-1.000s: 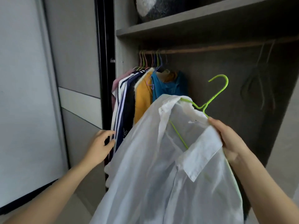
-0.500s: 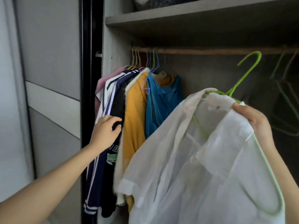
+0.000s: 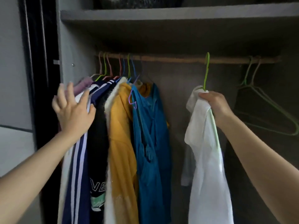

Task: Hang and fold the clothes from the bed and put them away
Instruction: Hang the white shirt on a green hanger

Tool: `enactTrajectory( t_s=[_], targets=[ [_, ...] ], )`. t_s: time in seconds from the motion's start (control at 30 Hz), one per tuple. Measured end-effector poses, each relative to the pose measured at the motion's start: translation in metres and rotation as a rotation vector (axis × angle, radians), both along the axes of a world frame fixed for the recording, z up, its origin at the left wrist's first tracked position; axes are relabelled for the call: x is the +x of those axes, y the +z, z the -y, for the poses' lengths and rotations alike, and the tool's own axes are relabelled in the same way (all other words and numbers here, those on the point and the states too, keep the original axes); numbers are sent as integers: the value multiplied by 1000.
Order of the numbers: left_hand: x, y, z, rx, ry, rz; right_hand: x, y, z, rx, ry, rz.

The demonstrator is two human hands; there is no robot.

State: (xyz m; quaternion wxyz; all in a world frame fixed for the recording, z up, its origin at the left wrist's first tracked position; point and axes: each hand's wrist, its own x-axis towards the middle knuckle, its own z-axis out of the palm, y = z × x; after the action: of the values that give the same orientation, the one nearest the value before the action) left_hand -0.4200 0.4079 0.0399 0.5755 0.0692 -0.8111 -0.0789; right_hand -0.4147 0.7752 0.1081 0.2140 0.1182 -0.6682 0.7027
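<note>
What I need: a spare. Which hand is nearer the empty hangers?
Right. Right hand just left of the empty hangers; left hand far left, on the striped garment.

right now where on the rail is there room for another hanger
Bare rail runs between the teal top and the white shirt gripped by the right hand, plus a shorter stretch on to the empty hangers. Crowded at the left end: packed clothes under the left hand.

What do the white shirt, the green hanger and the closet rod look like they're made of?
White shirt: thin, matte woven cloth, maybe cotton or linen; the hanger's arm shows faintly through it. Green hanger: slim and smooth, probably plastic or coated wire; too thin to tell which. Rod: dull brown, likely wood.
</note>
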Motion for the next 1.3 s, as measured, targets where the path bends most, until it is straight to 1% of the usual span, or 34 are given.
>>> enactTrajectory(
  t_s=[0.07,0.17,0.3,0.37,0.47,0.63,0.73,0.87,0.97,1.07,1.13,1.2,1.3],
  targets=[
    [-2,3,29,18,42,-8,-23,7,22,51,-18,10],
    [-10,8,48,11,75,7,-49,20,45,140,-81,9],
    [-30,15,58,52,66,149,-77,48,79,225,-144,-18],
    [-40,14,58,45,79,174,-90,63,88,292,-186,-17],
    [-50,5,60,-11,92,75,-106,80,102,386,-226,-15],
    [-63,-6,76,-107,157,-26,-139,96,128,423,-265,15],
    [-71,-14,83,-177,226,-45,-156,95,139,451,-279,36],
    [-77,-16,84,-210,267,-57,-171,87,144,501,-301,49],
    [-79,-18,87,-226,300,-68,-180,75,147,584,-298,72],
    [-78,-17,86,-226,308,-76,-185,65,154,642,-255,80],
    [-78,-16,85,-220,303,-75,-187,60,160,619,-236,63],
    [-78,-16,86,-211,293,-64,-186,58,167,608,-260,49],
    [-76,-16,87,-203,267,-36,-177,58,169,664,-327,83]
  ],
)
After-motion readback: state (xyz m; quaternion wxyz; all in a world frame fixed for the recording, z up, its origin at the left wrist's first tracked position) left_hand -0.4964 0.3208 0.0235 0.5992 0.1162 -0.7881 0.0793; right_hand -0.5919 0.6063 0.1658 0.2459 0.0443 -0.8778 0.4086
